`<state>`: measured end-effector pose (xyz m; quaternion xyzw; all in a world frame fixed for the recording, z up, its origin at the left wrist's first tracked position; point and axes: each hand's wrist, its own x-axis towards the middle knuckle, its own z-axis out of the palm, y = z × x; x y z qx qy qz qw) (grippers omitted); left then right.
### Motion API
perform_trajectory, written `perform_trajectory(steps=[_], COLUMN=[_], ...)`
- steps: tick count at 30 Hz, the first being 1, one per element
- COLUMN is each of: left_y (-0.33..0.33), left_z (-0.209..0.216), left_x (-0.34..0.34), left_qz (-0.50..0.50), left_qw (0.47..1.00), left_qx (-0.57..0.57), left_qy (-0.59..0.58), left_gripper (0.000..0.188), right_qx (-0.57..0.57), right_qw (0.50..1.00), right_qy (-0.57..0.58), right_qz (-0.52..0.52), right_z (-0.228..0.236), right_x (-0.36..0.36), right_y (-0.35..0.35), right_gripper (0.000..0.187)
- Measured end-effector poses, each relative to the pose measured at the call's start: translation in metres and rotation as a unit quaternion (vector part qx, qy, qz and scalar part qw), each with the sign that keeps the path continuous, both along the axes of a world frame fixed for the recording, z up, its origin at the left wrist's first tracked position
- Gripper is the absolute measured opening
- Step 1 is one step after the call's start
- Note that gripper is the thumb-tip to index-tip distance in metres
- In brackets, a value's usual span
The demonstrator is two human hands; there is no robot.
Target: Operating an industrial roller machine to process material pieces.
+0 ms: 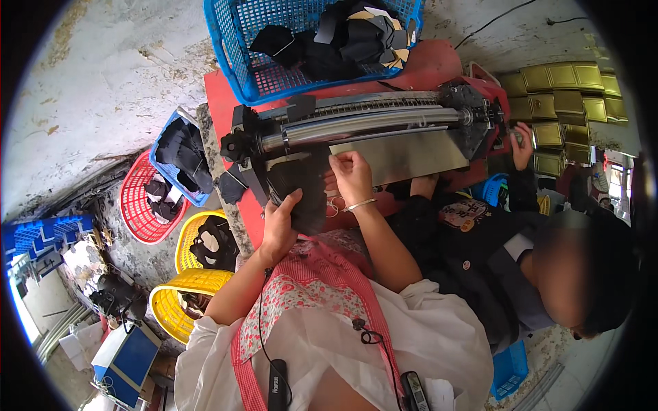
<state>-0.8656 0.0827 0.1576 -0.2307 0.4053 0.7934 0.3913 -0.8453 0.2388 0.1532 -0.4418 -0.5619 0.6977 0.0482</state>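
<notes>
In front of me lies a stack of flat black pieces (296, 188), thin like leather or fabric. My left hand (279, 225) is closed around its lower left edge, thumb on top. My right hand (352, 179) is closed, its fingertips bent in at the stack's right edge; whether they pinch a piece is hidden. Just beyond both hands is a machine with a long shiny metal roller (370, 128) and a black knob at its left end. A flat metal plate (404, 156) slopes toward me below the roller, right of my right hand.
A blue basket (236, 65) of black and tan pieces stands behind the machine on the red table (439, 61). Left are a red basket (130, 209) and yellow baskets (164, 291). At right sits a co-worker, one hand (522, 145) by the machine's right end, another (423, 185) below the plate.
</notes>
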Motion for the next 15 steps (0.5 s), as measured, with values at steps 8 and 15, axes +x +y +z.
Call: perform_trajectory(steps=[8, 15], left_y=[0.0, 0.002], left_z=[0.002, -0.008], left_x=[0.0, 0.001], left_qz=[-0.022, -0.005], left_qw=[1.0, 1.0], left_qx=[-0.012, 0.006], left_qy=[-0.005, -0.001], left_gripper=[0.024, 0.028], right_qx=[0.092, 0.13], right_qw=[0.981, 0.985], right_qy=[0.016, -0.033], right_qz=[0.169, 0.109], right_z=[-0.002, -0.008], right_x=[0.019, 0.011], right_y=[0.0, 0.001], right_gripper=[0.014, 0.017])
